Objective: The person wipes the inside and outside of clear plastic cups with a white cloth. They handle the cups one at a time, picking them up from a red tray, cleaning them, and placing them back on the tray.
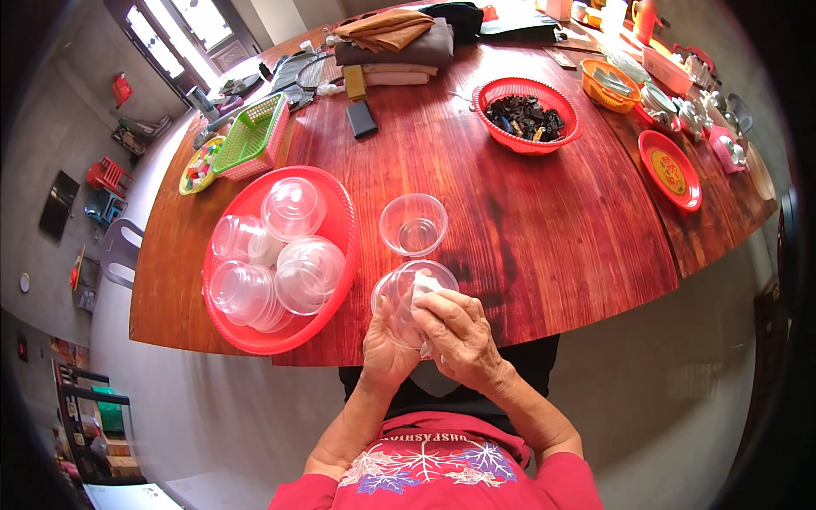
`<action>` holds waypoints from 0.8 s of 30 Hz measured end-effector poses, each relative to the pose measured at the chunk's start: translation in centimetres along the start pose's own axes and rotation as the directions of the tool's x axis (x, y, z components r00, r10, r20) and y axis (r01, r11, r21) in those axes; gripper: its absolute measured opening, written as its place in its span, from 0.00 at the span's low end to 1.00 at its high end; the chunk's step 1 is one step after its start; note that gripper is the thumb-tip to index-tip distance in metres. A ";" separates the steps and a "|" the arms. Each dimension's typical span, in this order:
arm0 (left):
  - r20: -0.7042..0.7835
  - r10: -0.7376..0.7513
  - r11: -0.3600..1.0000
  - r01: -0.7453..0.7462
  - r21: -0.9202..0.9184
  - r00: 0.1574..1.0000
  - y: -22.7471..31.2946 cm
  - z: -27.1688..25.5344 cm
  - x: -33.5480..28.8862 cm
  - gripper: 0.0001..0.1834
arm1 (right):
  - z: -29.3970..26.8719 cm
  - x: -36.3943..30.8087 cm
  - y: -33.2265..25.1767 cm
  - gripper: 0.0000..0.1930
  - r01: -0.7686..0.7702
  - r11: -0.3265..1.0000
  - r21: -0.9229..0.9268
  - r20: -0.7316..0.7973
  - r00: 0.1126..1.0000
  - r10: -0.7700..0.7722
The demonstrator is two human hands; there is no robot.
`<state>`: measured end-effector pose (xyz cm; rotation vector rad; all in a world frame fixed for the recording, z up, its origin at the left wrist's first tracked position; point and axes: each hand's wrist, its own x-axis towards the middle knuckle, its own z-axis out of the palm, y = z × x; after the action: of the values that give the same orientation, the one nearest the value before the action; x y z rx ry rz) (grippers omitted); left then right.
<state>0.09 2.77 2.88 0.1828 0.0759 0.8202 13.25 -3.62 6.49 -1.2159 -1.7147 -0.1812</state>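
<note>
Clear plastic bowl (403,294): above counter's (544,238) near edge | left grip (388,346): holding bowl; right grip (460,333): pinching white cloth (426,286) against it | I judge hard pressing could squeeze it loose over that edge.

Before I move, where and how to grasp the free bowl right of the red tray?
Probably pinch the free bowl by its right rim, from the right: it seems open side up, the red tray lies left, and the held bowl crowds its near side.
</note>
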 end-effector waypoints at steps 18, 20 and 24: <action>-0.022 0.069 0.913 -0.055 0.404 0.997 0.0 0.3 -0.2 0.19 | -0.7 -0.1 -1.1 0.17 -0.038 0.974 0.224 0.039 0.999 0.030; 0.085 0.024 0.822 -0.068 0.566 0.996 -0.2 -0.5 -0.4 0.18 | -1.0 0.9 -1.1 0.18 0.049 0.981 0.187 0.031 0.998 -0.055; 0.037 -0.102 0.802 0.060 0.594 0.994 0.1 -1.1 -1.6 0.19 | -1.1 3.2 0.1 0.16 0.033 0.999 -0.011 0.222 0.975 -0.030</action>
<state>-1.19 1.85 1.77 0.7992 0.2778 0.6815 13.97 -2.21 9.52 -1.2587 -1.9291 -0.0791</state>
